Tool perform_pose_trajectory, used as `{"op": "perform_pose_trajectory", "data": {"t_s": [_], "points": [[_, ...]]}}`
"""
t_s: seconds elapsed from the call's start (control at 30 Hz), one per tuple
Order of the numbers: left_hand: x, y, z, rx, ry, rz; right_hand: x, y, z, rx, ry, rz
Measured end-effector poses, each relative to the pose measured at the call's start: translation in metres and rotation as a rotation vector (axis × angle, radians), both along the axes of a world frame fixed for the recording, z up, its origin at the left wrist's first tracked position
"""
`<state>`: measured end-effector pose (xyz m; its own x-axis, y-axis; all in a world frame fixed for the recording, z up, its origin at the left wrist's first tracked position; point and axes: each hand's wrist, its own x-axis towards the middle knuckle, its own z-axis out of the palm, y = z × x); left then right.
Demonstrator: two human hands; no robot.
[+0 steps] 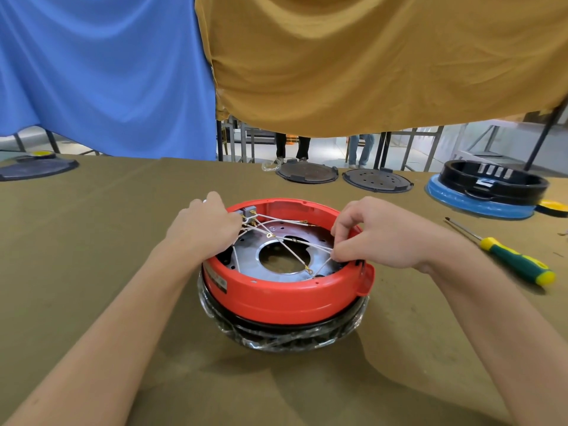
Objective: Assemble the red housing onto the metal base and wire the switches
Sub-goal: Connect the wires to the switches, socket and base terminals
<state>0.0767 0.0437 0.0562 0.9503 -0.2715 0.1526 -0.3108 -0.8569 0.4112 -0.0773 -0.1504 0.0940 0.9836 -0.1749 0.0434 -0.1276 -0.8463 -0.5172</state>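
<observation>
The red housing (285, 298) sits upside down at the table's centre on a black part wrapped in clear film. Inside it lies the metal base (246, 262), a grey disc with a round central hole. Several white wires (292, 241) with gold ring terminals cross over the disc. A grey switch block (247, 212) is fixed at the housing's far left wall. My left hand (204, 227) grips the wires beside that switch. At the right rim, my right hand (378, 233) pinches the ends of the white wires between thumb and fingertips.
A screwdriver (507, 256) with a green and yellow handle lies to the right. Two dark round plates (307, 173) (377, 180) sit at the far edge. A black ring on a blue base (488, 192) stands far right. Blue and ochre cloths hang behind. People's legs show beyond the table.
</observation>
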Motion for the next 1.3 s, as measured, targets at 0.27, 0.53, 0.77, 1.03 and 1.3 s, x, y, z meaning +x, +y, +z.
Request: {"op": "perform_pose_trajectory", "data": {"t_s": [0.27,0.53,0.77,1.03,1.3], "points": [[-0.005,0.000,0.003,0.022,0.008,0.030,0.000,-0.012,0.000,0.086,-0.006,0.034],[-0.046,-0.015,0.025,-0.253,-0.288,-0.679,0.011,-0.025,-0.009,0.312,-0.238,-0.108],[-0.057,-0.046,0.028,0.089,-0.268,-1.016,0.029,-0.022,-0.034,0.474,-0.271,-0.242],[-0.060,-0.055,0.026,0.109,-0.237,-1.057,0.037,-0.014,-0.046,0.556,-0.370,-0.330],[-0.058,-0.060,0.020,-0.003,-0.185,-1.115,0.043,-0.005,-0.055,0.691,-0.454,-0.447]]}}
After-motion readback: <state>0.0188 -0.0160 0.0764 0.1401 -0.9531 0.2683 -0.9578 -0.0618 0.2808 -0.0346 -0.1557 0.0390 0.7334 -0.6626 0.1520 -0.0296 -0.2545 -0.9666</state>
